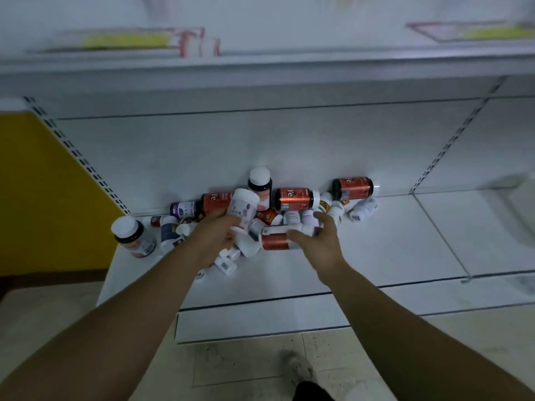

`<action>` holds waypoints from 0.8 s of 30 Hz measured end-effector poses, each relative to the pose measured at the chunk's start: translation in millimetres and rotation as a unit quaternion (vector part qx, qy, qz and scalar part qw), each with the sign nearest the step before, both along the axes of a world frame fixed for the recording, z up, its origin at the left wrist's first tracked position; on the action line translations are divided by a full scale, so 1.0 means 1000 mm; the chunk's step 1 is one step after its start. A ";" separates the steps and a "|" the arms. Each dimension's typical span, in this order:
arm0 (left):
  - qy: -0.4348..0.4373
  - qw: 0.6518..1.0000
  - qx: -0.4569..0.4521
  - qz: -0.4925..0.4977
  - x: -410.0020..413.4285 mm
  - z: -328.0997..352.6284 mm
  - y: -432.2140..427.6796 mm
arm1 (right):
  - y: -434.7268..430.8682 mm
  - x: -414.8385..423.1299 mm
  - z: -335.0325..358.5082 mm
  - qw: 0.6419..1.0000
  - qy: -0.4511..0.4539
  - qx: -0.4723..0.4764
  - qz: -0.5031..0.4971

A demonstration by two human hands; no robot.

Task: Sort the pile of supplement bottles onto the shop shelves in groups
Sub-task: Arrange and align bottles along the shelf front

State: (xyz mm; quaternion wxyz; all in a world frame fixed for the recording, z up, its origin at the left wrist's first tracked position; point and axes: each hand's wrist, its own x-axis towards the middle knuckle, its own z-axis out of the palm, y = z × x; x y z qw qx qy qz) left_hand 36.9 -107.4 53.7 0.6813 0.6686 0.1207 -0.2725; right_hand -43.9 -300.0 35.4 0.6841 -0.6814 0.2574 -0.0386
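On the white bottom shelf (376,250), the left hand (214,235) gripped a white bottle (243,206); the right hand (321,244) clasped a copper-labelled bottle (275,241); pulling either could set the pile (293,199) rolling.

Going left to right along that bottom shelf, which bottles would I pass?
An upright dark bottle with white cap → purple-labelled bottle lying down → white bottle held by the left hand → red Fe bottle on its side → second red bottle, farthest right.
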 end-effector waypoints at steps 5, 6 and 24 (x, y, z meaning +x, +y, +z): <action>0.064 0.983 -0.173 0.015 -0.040 0.038 0.020 | 0.026 -0.017 0.052 0.988 -0.081 0.109 -0.080; 0.058 0.979 -0.196 0.010 -0.048 0.045 0.024 | 0.030 -0.022 0.061 0.984 -0.096 0.121 -0.093; -0.082 0.933 -0.285 -0.203 -0.176 0.181 -0.061 | -0.027 -0.170 0.209 0.949 -0.185 0.218 -0.133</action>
